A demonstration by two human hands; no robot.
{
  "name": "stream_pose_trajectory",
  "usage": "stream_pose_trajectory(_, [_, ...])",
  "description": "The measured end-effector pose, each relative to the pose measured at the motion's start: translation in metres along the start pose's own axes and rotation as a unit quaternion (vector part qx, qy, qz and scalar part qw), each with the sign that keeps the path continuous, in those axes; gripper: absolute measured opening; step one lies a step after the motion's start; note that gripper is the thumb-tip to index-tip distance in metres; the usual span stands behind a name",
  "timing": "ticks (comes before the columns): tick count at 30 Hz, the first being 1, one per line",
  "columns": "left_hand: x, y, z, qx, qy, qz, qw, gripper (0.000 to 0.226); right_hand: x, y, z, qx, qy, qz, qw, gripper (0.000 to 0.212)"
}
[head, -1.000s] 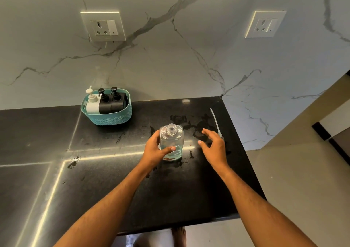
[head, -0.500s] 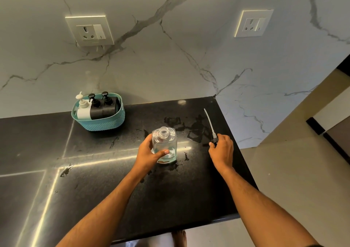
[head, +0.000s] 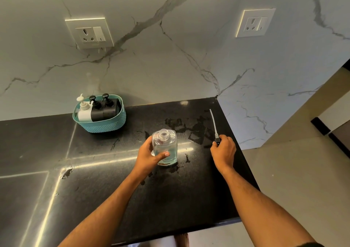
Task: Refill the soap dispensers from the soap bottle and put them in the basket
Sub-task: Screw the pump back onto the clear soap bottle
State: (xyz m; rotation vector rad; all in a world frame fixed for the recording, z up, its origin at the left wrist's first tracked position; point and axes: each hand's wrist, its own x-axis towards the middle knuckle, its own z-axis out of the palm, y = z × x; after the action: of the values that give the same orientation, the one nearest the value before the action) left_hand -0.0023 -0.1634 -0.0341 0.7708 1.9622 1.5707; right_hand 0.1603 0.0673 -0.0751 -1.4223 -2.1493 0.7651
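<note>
A clear soap bottle [head: 166,144] with pale blue liquid in its lower part stands upright and uncapped on the black counter [head: 94,180]. My left hand [head: 150,156] wraps around its left side. My right hand [head: 223,152] closes on the head of a pump [head: 216,136] lying near the counter's right edge; its white tube [head: 213,120] points away from me. A teal basket [head: 102,124] at the back left holds one white dispenser [head: 84,112] and two black dispensers [head: 105,108].
Wet patches and smears [head: 195,129] mark the counter between the bottle and the pump. The counter ends just right of my right hand, with floor below. A marble wall with two sockets [head: 90,32] stands behind.
My right hand moved right from beside the bottle to the pump at the counter's edge and closed on its head. My left hand kept hold of the bottle.
</note>
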Motion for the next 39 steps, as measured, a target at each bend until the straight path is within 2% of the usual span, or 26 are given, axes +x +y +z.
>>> stream_pose_trajectory(9, [0.001, -0.004, -0.001, -0.003, 0.000, 0.008, 1.000, 0.075, -0.005, -0.044, -0.012, 0.132, 0.096, -0.059, 0.985, 0.030])
stream_pose_trajectory(24, [0.004, -0.005, -0.003, 0.003, -0.015, 0.014, 1.000, 0.070, -0.025, -0.171, -0.104, 0.204, 0.199, -0.221, 0.933, 0.027])
stream_pose_trajectory(30, [0.004, -0.005, -0.004, -0.001, -0.016, 0.004, 1.000, 0.068, -0.042, -0.213, -0.145, 0.186, 0.204, -0.260, 0.925, 0.030])
stream_pose_trajectory(39, [0.002, -0.003, -0.006, -0.010, -0.027, -0.006, 1.000, 0.062, -0.066, -0.245, -0.175, 0.147, 0.162, -0.301, 0.928, 0.031])
